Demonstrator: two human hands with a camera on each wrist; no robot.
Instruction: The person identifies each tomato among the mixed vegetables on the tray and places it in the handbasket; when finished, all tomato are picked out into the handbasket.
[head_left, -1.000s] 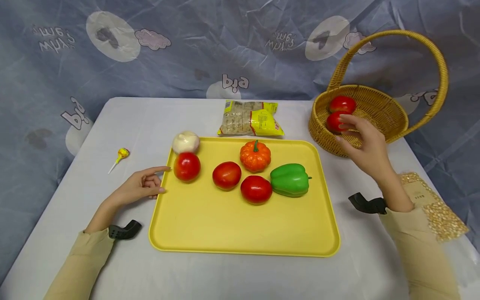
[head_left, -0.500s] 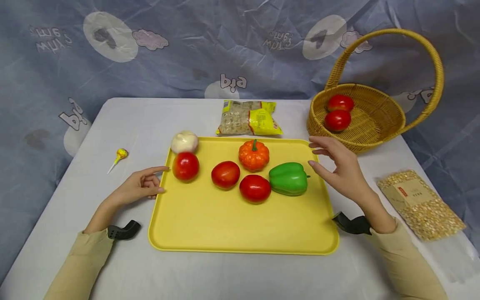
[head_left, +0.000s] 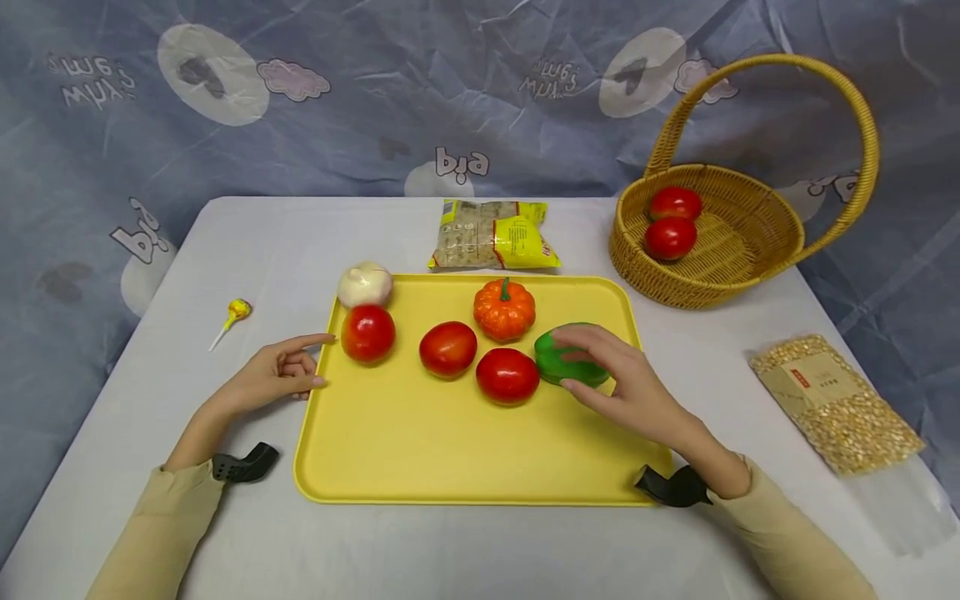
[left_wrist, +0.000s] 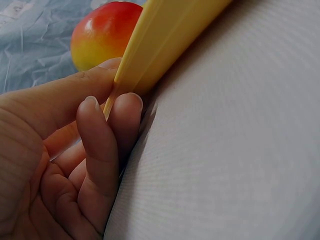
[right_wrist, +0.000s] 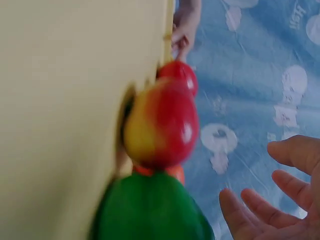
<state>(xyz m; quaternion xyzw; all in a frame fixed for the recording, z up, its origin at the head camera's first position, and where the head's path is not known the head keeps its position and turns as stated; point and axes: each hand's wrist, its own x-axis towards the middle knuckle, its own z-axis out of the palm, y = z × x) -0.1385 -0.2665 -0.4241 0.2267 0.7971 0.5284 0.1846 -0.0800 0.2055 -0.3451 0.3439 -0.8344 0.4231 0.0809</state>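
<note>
My left hand [head_left: 270, 375] holds the left rim of the yellow tray [head_left: 450, 458]; in the left wrist view its fingers [left_wrist: 95, 135] lie on both sides of that edge. Relaxed and holding nothing, my right hand [head_left: 637, 387] hovers over the green bell pepper [head_left: 551, 360], partly covering it. Left of the pepper lie two red mango-like fruits [head_left: 507, 376], one showing yellow in the right wrist view, and a small orange pumpkin [head_left: 504, 310]. Another red fruit [head_left: 368, 333] sits near the left rim, before a white garlic-like bulb [head_left: 365, 285].
A handled wicker basket [head_left: 697, 287] at the back right contains two red fruits [head_left: 671, 238]. Behind the tray is a yellow-and-clear packet [head_left: 495, 236]. A bag of corn-coloured kernels [head_left: 840, 404] lies at right, a lollipop [head_left: 236, 312] at left.
My right hand has let go of a red fruit in the basket and moved left and nearer, over the green bell pepper. My left hand has stayed at the tray rim.
</note>
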